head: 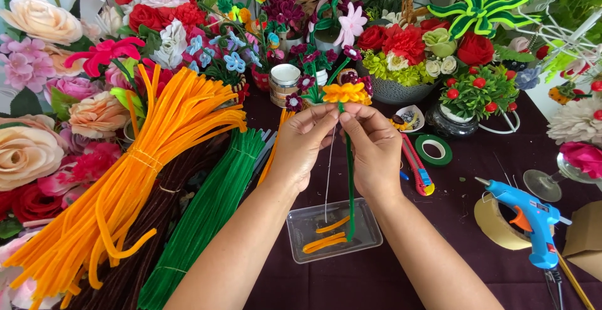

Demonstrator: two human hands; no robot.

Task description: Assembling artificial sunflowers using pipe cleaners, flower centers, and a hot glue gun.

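Between the two hands, raised above the desk (439, 222), an orange pipe-cleaner flower (344, 92) sits on a green stem (350, 178) that hangs straight down. The left hand (301, 144) pinches the stem just under the bloom, its grip closed on it; the right hand (374, 150) pinches the same spot from the other side, its fingertips touching the left's. A thin wire (328, 172) trails down beside the stem. Directly below the grip lies a clear plastic tray (301, 231) holding short orange pieces. To the left of the grip lie bundles of orange pipe cleaners (150, 159) and green pipe cleaners (213, 210). To its right, near the right hand, are a roll of green tape (434, 150) and, farther off, a blue glue gun (527, 219).
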